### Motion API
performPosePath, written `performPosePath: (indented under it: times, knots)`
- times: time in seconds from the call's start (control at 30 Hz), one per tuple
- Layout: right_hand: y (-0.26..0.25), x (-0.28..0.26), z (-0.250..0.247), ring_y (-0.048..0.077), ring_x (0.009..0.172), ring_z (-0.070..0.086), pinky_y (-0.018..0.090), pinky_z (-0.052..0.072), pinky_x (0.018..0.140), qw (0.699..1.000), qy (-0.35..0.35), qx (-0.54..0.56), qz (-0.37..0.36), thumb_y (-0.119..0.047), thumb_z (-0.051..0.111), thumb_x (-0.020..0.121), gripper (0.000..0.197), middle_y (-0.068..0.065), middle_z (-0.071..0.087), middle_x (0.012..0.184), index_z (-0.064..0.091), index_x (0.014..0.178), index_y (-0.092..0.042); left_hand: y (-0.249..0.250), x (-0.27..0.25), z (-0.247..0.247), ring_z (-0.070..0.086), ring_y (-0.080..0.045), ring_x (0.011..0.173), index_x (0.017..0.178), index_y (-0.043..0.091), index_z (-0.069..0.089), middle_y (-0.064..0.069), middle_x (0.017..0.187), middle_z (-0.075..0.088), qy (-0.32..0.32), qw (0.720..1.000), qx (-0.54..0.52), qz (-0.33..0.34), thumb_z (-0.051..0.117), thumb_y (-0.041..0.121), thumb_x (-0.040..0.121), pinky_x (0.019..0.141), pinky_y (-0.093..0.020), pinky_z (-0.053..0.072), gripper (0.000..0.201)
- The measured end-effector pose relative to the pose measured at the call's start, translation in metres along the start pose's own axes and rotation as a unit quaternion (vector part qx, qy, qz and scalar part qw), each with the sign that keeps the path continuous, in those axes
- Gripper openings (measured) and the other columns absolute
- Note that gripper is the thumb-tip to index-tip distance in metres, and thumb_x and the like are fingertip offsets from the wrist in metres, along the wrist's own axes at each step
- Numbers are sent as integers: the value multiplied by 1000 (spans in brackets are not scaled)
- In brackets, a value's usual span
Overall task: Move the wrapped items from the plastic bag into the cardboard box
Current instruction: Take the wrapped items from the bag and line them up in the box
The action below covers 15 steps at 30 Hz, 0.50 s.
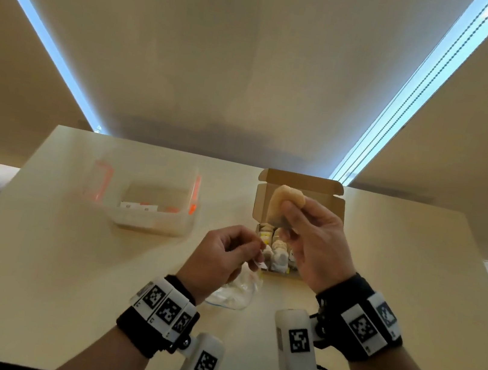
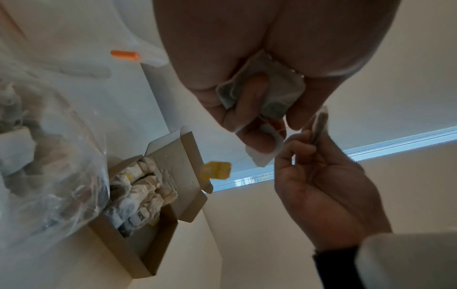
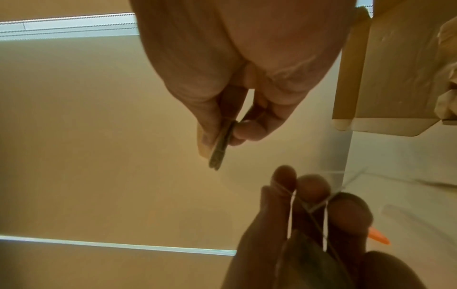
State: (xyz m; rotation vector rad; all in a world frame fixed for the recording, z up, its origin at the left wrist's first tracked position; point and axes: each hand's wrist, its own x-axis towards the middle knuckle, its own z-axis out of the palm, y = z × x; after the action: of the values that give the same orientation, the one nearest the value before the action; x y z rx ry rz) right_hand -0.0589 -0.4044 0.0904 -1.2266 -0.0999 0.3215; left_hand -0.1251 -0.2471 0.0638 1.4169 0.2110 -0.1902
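My right hand (image 1: 289, 220) pinches a flat, tan wrapped item (image 1: 285, 200) and holds it up over the open cardboard box (image 1: 303, 183). Several wrapped items (image 2: 146, 193) with tags lie in the box. My left hand (image 1: 253, 249) grips another small wrapped item (image 2: 268, 93), from which a white tag (image 2: 262, 156) and a yellow tag (image 2: 217, 169) dangle on strings. The clear plastic bag (image 1: 234, 294) lies crumpled on the table under my left hand, just left of the box, with more wrapped items (image 2: 22, 148) inside. In the right wrist view the held item (image 3: 220, 148) shows edge-on.
A translucent plastic tub (image 1: 155, 208) with orange clasps stands at the back left of the light table (image 1: 50, 266). Roller blinds hang behind the table. Cables run from the wrist cameras at the near edge.
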Motion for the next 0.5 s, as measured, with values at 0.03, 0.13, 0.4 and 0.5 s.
performPosePath:
  times: [0.03,0.13,0.4,0.5]
  knots:
    - [1,0,0,32,82,53,26,51,62,1000,5,-5,-1,-16,66,84,21,10,68,93,77,101,-19,1,-2,2,37,-13,44,92,0,66,-15,73,64,-2,1000,-7,-4,59,1,93,39,-17,28,7]
    - [2,0,1,28,91,70,33,58,77,996,17,-86,-34,-7,67,88,24,9,75,98,75,106,-20,4,-5,6,44,0,39,92,-8,66,-7,67,64,-3,1000,6,5,61,-7,89,43,-9,34,6]
    - [8,-6,-1,-7,87,68,9,51,76,908,27,-370,-193,-11,72,88,36,-32,70,89,68,114,-35,14,-4,6,55,-2,46,98,-5,69,-13,76,69,13,1000,9,-11,69,1,86,47,-9,39,13]
    - [12,-11,-4,-15,89,63,5,49,75,878,-35,-423,-222,-16,63,94,41,-28,63,106,56,132,-27,19,-3,4,54,-12,52,104,3,60,-15,77,67,25,997,-47,-49,72,11,85,42,-19,28,23]
